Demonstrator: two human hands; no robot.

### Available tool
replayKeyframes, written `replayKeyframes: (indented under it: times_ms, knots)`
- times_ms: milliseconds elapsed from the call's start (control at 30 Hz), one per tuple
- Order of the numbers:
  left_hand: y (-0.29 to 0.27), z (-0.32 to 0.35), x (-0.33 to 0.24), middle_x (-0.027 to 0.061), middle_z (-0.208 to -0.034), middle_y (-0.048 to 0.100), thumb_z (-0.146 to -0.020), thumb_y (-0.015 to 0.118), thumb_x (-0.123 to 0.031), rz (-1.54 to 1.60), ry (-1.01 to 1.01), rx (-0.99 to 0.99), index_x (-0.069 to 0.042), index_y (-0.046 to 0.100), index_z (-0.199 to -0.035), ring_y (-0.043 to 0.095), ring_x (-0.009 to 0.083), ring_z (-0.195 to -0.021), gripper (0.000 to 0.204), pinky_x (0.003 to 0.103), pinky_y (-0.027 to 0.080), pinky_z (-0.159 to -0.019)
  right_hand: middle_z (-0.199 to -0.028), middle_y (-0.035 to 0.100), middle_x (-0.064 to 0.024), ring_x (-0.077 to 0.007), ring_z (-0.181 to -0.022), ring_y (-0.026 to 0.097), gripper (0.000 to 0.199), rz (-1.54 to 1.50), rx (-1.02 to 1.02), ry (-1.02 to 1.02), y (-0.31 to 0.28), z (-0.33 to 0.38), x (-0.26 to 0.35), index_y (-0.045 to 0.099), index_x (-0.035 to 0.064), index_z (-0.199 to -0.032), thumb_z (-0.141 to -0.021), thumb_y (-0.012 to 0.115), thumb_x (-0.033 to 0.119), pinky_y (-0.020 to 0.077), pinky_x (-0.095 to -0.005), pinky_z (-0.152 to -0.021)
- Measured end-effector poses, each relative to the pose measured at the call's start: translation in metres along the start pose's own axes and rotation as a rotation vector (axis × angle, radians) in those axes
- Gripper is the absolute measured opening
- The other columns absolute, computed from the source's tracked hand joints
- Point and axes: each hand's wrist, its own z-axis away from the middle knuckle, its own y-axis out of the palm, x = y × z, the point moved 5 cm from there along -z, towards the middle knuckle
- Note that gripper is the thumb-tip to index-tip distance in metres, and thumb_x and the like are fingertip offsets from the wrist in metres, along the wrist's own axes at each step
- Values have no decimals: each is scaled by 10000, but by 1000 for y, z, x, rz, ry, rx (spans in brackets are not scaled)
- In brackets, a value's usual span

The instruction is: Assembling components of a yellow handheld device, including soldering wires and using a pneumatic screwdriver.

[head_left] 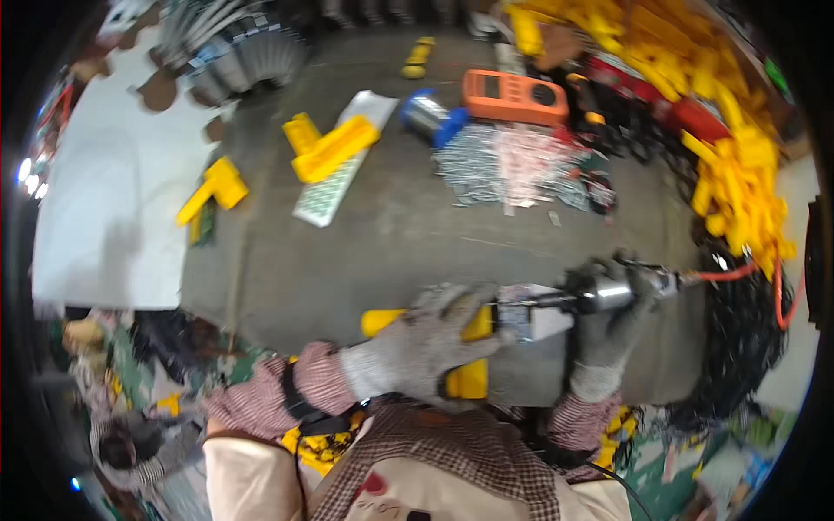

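Observation:
My left hand [421, 347], in a grey knit glove, is pressed around a yellow T-shaped plastic piece [469, 379] near the table's front edge. Parts of the piece show on either side of the glove. In my right hand [608, 339], also gloved, is a silver-and-black air screwdriver [604, 293], held level with its bit pointing left at the yellow piece. The bit's tip is close to the left fingers; whether it touches the piece I cannot tell. A pale, shiny flat item [549, 323] lies under the bit. An orange-red hose [734, 274] runs right from the tool.
Further back are more yellow pieces [334, 149] on a pale strip [321, 195], a blue-ended wire spool [432, 117], an orange meter [514, 97] and a heap of small silver parts [473, 169]. Yellow parts [747, 174] pile up at right, above black cables [738, 347]. Another person [130, 451] is at lower left.

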Motion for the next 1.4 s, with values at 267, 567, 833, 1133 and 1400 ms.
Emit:
replayKeyframes:
  times_ms: [267,567,833,1133,1400]
  knots:
    - [2,-6,-2,280,-1512,331,-641,776,-711,-76,3,70,-267,513,-1468,415,509,-1297,975,638,362,-1065,-1056,598,-66,-151,-888,581,285,-52,-90,-141,-4,11,12,541,71,-1192,-931,632,139,491,-412,-950]
    - [3,-6,-2,295,-1500,351,-626,781,-695,-111,15,62,-253,548,-1437,446,500,-1263,953,605,385,-1056,-1097,605,-77,-156,-887,587,291,20,-52,-208,5,11,12,545,98,-1200,-926,639,128,490,-423,-948]
    - [-1,-9,-8,276,-1470,393,-632,813,-596,-101,-20,-26,-248,576,-1412,442,484,-1274,886,601,397,-1033,-1120,596,-92,-161,-884,605,311,28,-135,-271,5,14,10,530,89,-1238,-944,629,119,503,-418,-927]
    - [3,-5,-6,272,-1491,372,-567,864,-559,-36,-85,-30,-88,437,-1485,415,487,-1321,1117,593,354,-1085,-1060,584,-85,-161,-863,577,337,-126,-76,-205,-12,31,17,519,73,-1233,-914,628,70,497,-390,-893]
    - [3,-4,-6,263,-1493,373,-549,868,-553,-65,-74,-33,-82,425,-1490,418,487,-1317,1141,596,354,-1083,-1075,588,-90,-167,-869,578,355,-107,-72,-204,-10,32,12,508,65,-1238,-906,634,65,498,-394,-883]
